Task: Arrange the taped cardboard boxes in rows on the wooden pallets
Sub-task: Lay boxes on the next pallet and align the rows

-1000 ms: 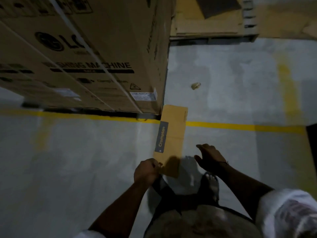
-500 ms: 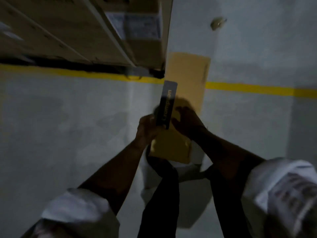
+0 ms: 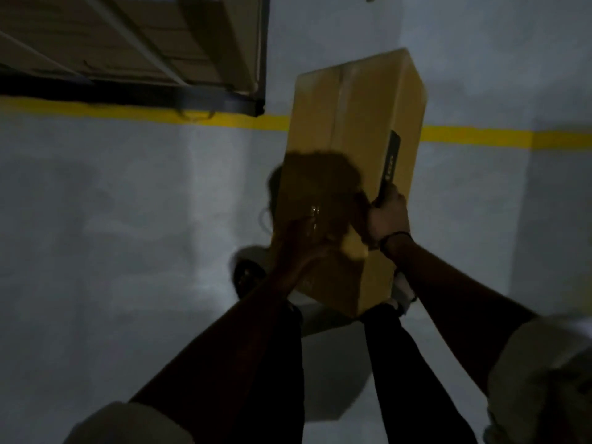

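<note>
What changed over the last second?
The cardboard box came up off the floor and rolled, its label now facing right. The right hand, open before, now grips its right edge; the left hand kept hold. Large strapped carton and yellow line unchanged.

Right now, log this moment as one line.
cardboard box: held up, tilted | left hand: on near end, grip blurred | right hand: grips right edge

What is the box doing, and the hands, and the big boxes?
cardboard box, taped shut, held off the floor, tilted.
right hand, grips the box's right edge.
left hand, on the box's near end; grip too dark to tell.
big boxes, strapped, standing beyond the yellow line.
</note>
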Demonstrator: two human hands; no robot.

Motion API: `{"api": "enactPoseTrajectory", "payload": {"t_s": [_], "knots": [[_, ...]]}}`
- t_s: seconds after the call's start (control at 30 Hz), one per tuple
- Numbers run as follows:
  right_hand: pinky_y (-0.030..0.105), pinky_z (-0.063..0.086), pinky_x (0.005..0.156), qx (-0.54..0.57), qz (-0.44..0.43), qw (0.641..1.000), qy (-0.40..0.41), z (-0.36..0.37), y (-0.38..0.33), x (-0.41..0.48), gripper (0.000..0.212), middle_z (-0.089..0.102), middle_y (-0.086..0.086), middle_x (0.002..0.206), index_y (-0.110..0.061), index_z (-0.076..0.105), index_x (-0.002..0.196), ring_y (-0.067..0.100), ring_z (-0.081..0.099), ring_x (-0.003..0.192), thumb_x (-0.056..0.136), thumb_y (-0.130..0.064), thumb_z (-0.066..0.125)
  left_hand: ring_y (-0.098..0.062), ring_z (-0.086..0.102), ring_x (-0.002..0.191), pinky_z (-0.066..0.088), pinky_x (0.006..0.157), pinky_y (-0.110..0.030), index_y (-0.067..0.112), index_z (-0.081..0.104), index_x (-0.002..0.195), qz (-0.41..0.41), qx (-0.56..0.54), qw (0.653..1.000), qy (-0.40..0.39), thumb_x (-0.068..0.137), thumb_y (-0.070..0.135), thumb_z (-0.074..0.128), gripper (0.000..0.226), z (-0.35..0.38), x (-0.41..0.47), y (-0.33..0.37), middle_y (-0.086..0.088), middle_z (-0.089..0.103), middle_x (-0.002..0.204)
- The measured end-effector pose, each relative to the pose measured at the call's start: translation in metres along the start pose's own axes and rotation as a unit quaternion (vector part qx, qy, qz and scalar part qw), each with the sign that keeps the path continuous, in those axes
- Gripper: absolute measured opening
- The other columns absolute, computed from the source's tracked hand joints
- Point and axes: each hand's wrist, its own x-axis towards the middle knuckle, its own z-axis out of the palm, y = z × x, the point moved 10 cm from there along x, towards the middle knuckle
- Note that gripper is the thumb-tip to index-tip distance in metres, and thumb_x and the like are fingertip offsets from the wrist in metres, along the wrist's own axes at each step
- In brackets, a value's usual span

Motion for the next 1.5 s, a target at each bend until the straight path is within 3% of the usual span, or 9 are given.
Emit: {"api": "enactPoseTrajectory", "payload": {"t_s": [0.1,0.27,0.47,0.6,0.7,0.8,1.03,1.17,1.5], "knots": [[0.054,0.051,0.094,0.021,0.045,0.998,0.042,-0.031,0.031,0.017,0.11,0.053,0.018,0.134,-0.013,0.037,0.144,0.042,0.056,0.116,0.065,-0.087,0.052,-0.032,0.047,0.139,0.04,0.114,-0.042,0.026,0.044,0.154,-0.03,0.008,0.998,0.05,0.095,0.043,0.07,0.067,-0.008,0.023,0.009,-0.009,0.047,0.153],[0.055,0.049,0.098,0.026,0.062,0.996,0.056,-0.046,0.074,0.046,0.093,0.051,0.02,0.139,-0.012,0.034,0.148,0.043,0.053,0.122,0.08,-0.071,0.057,-0.044,0.032,0.147,0.042,0.111,-0.059,0.035,0.002,0.163,-0.058,0.073,0.995,0.035,0.064,0.085,0.071,0.131,-0.008,0.083,0.002,-0.008,0.022,0.167],[0.053,0.049,0.1,0.057,0.017,0.995,0.076,-0.056,0.095,0.057,0.104,0.051,0.016,0.144,-0.017,0.016,0.16,0.036,0.058,0.113,0.08,-0.064,0.062,-0.038,0.032,0.148,0.041,0.11,-0.046,0.021,-0.013,0.163,-0.016,-0.001,0.998,0.061,0.087,0.038,0.081,0.122,0.022,0.102,0.029,-0.012,0.016,0.169],[0.055,0.055,0.091,0.072,-0.016,0.994,0.081,-0.082,0.089,0.042,0.099,0.055,0.011,0.137,-0.027,0.023,0.155,0.033,0.061,0.109,0.076,-0.073,0.06,-0.023,0.048,0.135,0.049,0.102,-0.04,0.013,0.024,0.16,0.041,0.047,0.994,0.089,0.08,0.072,0.071,0.11,0.032,0.055,0.036,-0.022,0.038,0.155],[0.048,0.058,0.087,0.072,-0.053,0.992,0.086,-0.124,0.066,0.009,0.089,0.055,0.008,0.137,-0.03,0.027,0.154,0.021,0.063,0.105,0.082,-0.069,0.062,-0.009,0.048,0.125,0.048,0.096,-0.022,0.006,0.047,0.147,0.097,0.044,0.988,0.108,0.086,0.071,0.064,0.091,0.031,0.005,0.083,-0.022,0.046,0.141],[0.054,0.058,0.086,0.043,-0.073,0.993,0.082,-0.181,0.041,-0.033,0.096,0.055,0.008,0.137,-0.033,0.022,0.156,0.026,0.066,0.104,0.078,-0.081,0.052,-0.009,0.042,0.109,0.053,0.088,-0.025,0.025,0.045,0.151,0.152,0.08,0.97,0.169,0.072,0.094,0.051,0.105,0.016,-0.068,0.157,-0.011,0.039,0.131],[0.055,0.038,0.103,-0.162,-0.136,0.971,0.107,-0.34,-0.02,-0.185,0.081,0.021,0.001,0.162,-0.039,0.025,0.152,0.045,0.046,0.124,0.085,-0.077,0.05,-0.019,0.063,0.092,0.056,0.086,-0.031,0.044,0.045,0.148,0.168,0.106,0.967,0.16,0.064,0.093,0.057,0.098,0.019,-0.243,0.315,0.004,0.022,0.149],[0.05,0.035,0.107,-0.177,-0.117,0.965,0.153,-0.419,-0.022,-0.28,0.076,0.029,-0.011,0.163,-0.043,0.046,0.146,0.042,0.043,0.13,0.082,-0.085,0.044,-0.018,0.054,0.124,0.043,0.091,-0.027,0.044,0.051,0.145,0.222,0.1,0.956,0.166,0.071,0.084,0.063,0.085,0.029,-0.338,0.387,0.009,0.024,0.149],[0.047,0.038,0.104,-0.171,-0.088,0.91,0.366,-0.551,0.053,-0.525,0.08,0.04,-0.013,0.155,-0.039,0.061,0.134,0.038,0.041,0.123,0.077,-0.089,0.036,-0.026,0.04,0.145,0.042,0.108,-0.043,0.036,0.037,0.156,0.332,0.206,0.912,0.125,0.073,0.09,0.057,0.102,0.128,-0.512,0.469,-0.004,0.017,0.168]]}}
